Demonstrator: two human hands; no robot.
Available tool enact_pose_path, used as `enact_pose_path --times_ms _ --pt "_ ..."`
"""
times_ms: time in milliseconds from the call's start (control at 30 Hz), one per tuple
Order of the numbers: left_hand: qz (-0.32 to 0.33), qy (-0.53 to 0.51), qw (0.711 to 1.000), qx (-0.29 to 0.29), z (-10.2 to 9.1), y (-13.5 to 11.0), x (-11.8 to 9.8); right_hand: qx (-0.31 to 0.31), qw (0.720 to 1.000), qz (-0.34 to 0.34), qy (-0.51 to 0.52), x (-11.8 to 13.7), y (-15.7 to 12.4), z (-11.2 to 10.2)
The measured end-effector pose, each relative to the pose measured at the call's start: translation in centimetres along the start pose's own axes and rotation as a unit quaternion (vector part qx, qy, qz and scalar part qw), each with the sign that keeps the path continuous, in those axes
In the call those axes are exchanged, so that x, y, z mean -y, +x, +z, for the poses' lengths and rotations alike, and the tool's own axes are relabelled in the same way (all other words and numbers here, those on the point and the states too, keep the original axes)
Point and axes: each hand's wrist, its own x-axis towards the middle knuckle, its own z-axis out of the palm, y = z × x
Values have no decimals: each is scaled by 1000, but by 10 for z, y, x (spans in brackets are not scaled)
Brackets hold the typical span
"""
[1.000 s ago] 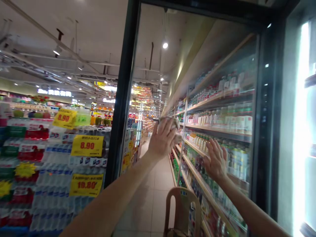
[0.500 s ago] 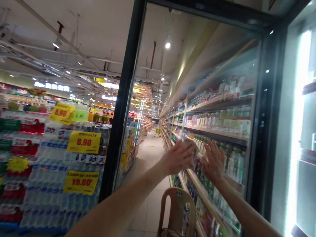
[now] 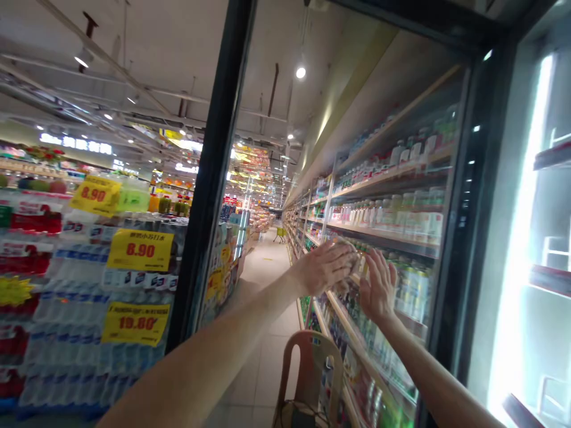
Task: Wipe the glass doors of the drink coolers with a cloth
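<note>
In front of me stands the glass door (image 3: 232,101) of an upright cooler, swung out, its dark frame around a clear pane. My left hand (image 3: 322,268) reaches to the pane with fingers stretched over a pale, crumpled cloth (image 3: 352,254), mostly hidden beneath them and blurred. Just to its right, my right hand (image 3: 377,286) is raised at the glass, fingers spread and holding nothing. Faint reflections of fingers show in the pane.
A brown plastic chair (image 3: 307,351) with a dark object and cable on its seat stands below the hands. Bottle shelves (image 3: 383,235) run behind the glass. Stacked water packs (image 3: 66,333) with yellow price signs (image 3: 140,249) are left; the lit cooler interior (image 3: 553,238) is right.
The view has turned slightly, so the door frame and chair shift left in it. Both hands stay at the pane, the right one a little nearer the left.
</note>
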Motion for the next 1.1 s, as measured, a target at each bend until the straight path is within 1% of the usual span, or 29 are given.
enact_pose_path --times_ms 33,100,133,167,233,300,367,433,500,533,600,633,700,733,767,800,833,867,900,933,967,1000,1033,1067,1100 --pt "-22 1 1000 -2 1 1 1 0 1000 0 2 -1 -1 0" --pt "-114 12 993 -15 -1 4 11 -4 1000 7 8 0 0 -1" --pt "-147 13 989 -25 -2 7 17 -9 1000 16 13 2 1 -1" --pt "-163 10 986 -37 -3 9 24 -16 999 27 23 6 4 -2" --pt "-158 -9 986 -55 -4 14 32 -37 996 51 67 20 15 -3" --pt "-153 -33 985 -67 -5 15 34 -56 987 56 140 40 32 -3" --pt "-147 -61 984 -76 -9 10 33 -50 974 48 214 63 51 -1" --pt "-128 -87 986 -68 -19 -3 33 -24 967 51 250 83 69 4" --pt "-120 -87 988 -44 -31 -20 35 5 971 60 232 99 83 11" --pt "-133 -73 988 -35 -37 -29 37 13 977 61 204 106 87 15" --pt "-185 -26 982 -36 -43 -44 39 14 990 62 129 115 94 22" --pt "-215 -1 976 -42 -44 -48 39 8 994 58 93 116 96 24" --pt "-261 35 963 -51 -41 -49 38 -5 998 43 42 104 97 27" --pt "-273 45 960 -49 -39 -48 37 -13 999 37 26 90 96 26" --pt "-279 52 958 -46 -37 -45 35 -19 999 40 12 71 92 23" --pt "-282 56 957 -43 -35 -43 34 -28 998 59 -2 47 87 19" --pt "-282 59 957 -42 -34 -41 33 -44 995 92 -17 21 80 14" --pt "-281 62 957 -40 -33 -40 32 -53 986 152 -34 -6 72 9" --pt "-281 65 957 -37 -33 -39 32 -75 972 217 -49 -30 64 3" --pt "-281 68 957 -35 -33 -39 31 -96 956 272 -58 -48 56 -1" --pt "-280 70 957 -31 -32 -40 31 -110 943 307 -65 -59 49 -4" --pt "-282 72 956 -26 -32 -40 31 -117 936 325 -67 -62 44 -5" --pt "-285 73 956 -22 -32 -41 31 -113 939 319 -65 -56 42 -5" --pt "-288 73 955 -17 -32 -42 31 -100 950 291 -61 -42 42 -3" --pt "-291 73 954 -14 -31 -43 32 -79 966 240 -51 -24 45 0"
